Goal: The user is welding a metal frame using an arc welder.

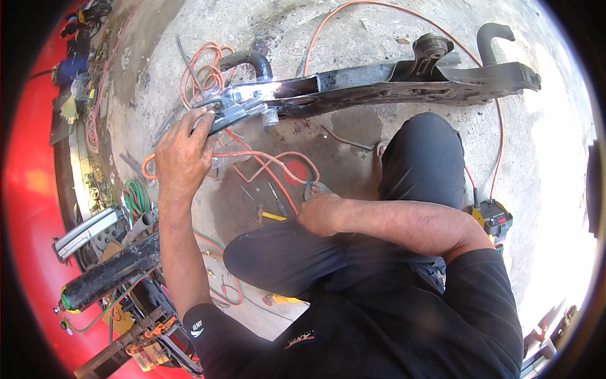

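Note:
My left hand [184, 150] is closed, its fingers and thumb on the end of a dark flat metal piece [237, 115]. The piece lies against the left end of a long black metal frame [360, 85], which has a bent tube [254, 59] and a raised mount [432, 52]. A bright bluish-white glare covers part of that end. Low before my knees, my right hand [320, 213] is curled shut; its fingers face away, so what it holds is hidden. A small grey metal part [314, 189] shows beside it, next to an orange cable [265, 155].
Near my right hand lie a yellow-handled tool [273, 216], a thin pointed tool [277, 199] and a red disc [295, 172]. A yellow-and-black machine [493, 218] stands to the right. A dark gas cylinder [113, 270] lies at the left. Cables loop across the concrete floor [353, 31].

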Demonstrator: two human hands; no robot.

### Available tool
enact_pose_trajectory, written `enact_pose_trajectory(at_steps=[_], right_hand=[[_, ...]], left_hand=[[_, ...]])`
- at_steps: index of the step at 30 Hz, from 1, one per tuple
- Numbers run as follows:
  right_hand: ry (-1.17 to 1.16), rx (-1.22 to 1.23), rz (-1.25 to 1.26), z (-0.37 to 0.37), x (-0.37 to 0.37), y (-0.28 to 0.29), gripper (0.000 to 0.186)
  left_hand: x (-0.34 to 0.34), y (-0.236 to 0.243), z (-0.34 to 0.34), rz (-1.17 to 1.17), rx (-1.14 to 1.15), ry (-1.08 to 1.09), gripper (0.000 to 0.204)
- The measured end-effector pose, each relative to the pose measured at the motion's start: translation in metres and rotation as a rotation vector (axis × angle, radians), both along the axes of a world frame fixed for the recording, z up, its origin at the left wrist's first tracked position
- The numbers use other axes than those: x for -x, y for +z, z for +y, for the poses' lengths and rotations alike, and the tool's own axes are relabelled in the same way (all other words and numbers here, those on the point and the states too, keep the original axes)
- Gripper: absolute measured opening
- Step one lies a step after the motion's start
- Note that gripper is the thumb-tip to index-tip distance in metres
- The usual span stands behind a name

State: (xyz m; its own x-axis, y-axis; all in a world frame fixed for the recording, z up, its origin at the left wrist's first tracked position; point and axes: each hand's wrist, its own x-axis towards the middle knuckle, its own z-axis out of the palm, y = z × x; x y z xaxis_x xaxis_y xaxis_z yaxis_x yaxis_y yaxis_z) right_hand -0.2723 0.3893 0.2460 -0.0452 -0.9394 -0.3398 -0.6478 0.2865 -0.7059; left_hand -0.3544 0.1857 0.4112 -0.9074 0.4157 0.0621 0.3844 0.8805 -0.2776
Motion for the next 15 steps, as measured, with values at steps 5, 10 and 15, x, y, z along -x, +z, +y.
enact_pose_trajectory(at_steps=[5, 10, 15], right_hand=[[-0.013, -0.017, -0.032, 0.0006, 0.0006, 0.0019, 0.028], [-0.025, -0.016, -0.037, 0.0018, 0.0009, 0.0024, 0.028], [-0.023, -0.016, -0.039, 0.0001, 0.0002, 0.0018, 0.028]], left_hand=[[-0.0008, 0.0022, 0.0004, -0.012, 0.000, 0.012, 0.038], [0.0002, 0.0023, 0.0007, -0.021, -0.006, 0.015, 0.038], [0.0000, 0.0017, 0.0000, -0.011, -0.005, 0.010, 0.038]])
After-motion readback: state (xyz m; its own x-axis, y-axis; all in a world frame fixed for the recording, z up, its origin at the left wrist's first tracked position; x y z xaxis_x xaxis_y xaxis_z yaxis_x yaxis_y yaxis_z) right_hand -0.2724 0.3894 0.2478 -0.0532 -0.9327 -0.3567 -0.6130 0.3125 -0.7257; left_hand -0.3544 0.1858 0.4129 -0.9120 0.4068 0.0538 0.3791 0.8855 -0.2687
